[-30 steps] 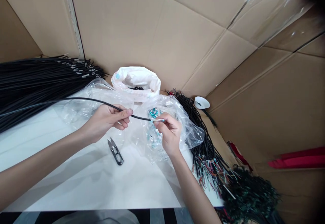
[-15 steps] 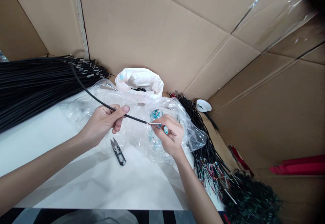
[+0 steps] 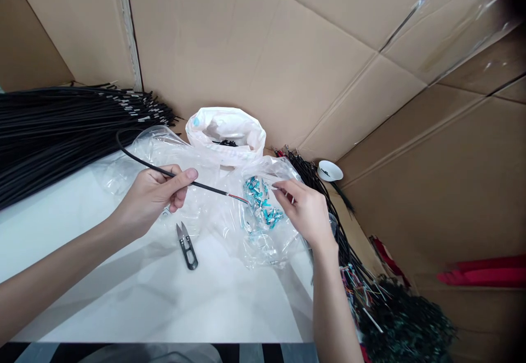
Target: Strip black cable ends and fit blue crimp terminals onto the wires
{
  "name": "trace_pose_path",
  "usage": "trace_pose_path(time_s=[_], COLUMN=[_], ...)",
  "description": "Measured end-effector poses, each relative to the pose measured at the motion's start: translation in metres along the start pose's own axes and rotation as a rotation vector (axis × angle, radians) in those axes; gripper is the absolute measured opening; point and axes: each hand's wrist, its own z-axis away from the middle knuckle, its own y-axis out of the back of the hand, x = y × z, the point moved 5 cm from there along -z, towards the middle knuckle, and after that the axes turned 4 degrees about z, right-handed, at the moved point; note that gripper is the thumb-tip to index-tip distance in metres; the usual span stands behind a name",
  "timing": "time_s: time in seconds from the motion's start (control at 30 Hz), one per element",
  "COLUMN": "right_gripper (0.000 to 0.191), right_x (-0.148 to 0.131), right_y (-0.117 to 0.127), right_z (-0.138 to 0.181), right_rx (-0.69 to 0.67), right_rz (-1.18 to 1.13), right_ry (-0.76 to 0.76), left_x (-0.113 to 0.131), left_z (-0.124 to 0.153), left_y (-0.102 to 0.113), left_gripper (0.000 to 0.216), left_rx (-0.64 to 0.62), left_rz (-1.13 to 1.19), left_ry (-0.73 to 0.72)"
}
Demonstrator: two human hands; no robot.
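Our right hand (image 3: 304,209) now sits farther to the right than in the earlier frame, clear of the cable end it covers there, and a red strand shows bare at the tip. Our left hand (image 3: 164,193) is slightly farther left, and the cable behind it bends in a tighter curve.

We hold the black cable (image 3: 209,188) in the left hand, thumb on top and fingers curled beneath, with the stripped end pointing right, toward the clear plastic bag (image 3: 263,254). Thin wires (image 3: 238,197) emerge from the sheath, a red one plainest among them. Our right thumb and forefinger close narrowly on a pale sliver (image 3: 274,187); it is too small for us to tell more. That hand hovers over the right side of the clear bag, near the teal pieces (image 3: 272,217) gathered there.

Below the left hand, our snips (image 3: 188,248) lie on the white table (image 3: 164,308), blades pointing away from us. Beyond the hands stands a white bag (image 3: 196,132), open at the top, with dark bits inside. A thick bundle of black cables (image 3: 61,132) lies to our left.
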Motion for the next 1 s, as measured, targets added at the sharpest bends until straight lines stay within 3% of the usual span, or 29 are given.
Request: trace_pose_path(time_s=[0.13, 0.2, 0.27, 0.33, 0.43, 0.53, 0.6, 0.8, 1.0], right_gripper=[0.02, 0.021, 0.02, 0.02, 0.02, 0.042, 0.051, 0.027, 0.025], right_x=[0.025, 0.031, 0.032, 0.028, 0.007, -0.027, -0.047, -0.058, -0.059], right_y=[-0.013, -0.019, -0.022, -0.021, -0.024, -0.032, -0.037, -0.042, -0.044], right_z=[0.003, 0.006, 0.008, 0.008, 0.008, 0.006, 0.006, 0.009, 0.007], right_rx=[-0.305, -0.364, -0.338, -0.245, -0.134, -0.183, -0.25, -0.265, -0.269], right_rz=[0.303, 0.329, 0.261, 0.084, -0.433, -0.998, -1.239, -1.482, -1.646], right_ry=[-0.318, -0.395, -0.428, -0.442, -0.426, -0.401, -0.39, -0.393, -0.384], left_x=[0.003, 0.004, 0.004, 0.004, 0.004, 0.006, 0.008, 0.012, 0.015], left_z=[0.001, 0.003, 0.004, 0.005, 0.006, 0.007, 0.008, 0.012, 0.016], left_y=[-0.003, -0.005, -0.007, -0.008, -0.011, -0.013, -0.013, -0.011, -0.009], left_gripper=[0.047, 0.046, 0.045, 0.043, 0.038, 0.034, 0.032, 0.03, 0.028], left_rx=[-0.025, -0.027, -0.021, -0.013, -0.02, -0.019, 0.002, 0.022, 0.01], left_rz=[-0.01, -0.014, -0.006, 0.007, 0.014, -0.011, -0.037, -0.043, -0.009], left_ry=[-0.004, 0.002, 0.014, 0.023, 0.018, -0.008, -0.025, -0.059, -0.076])
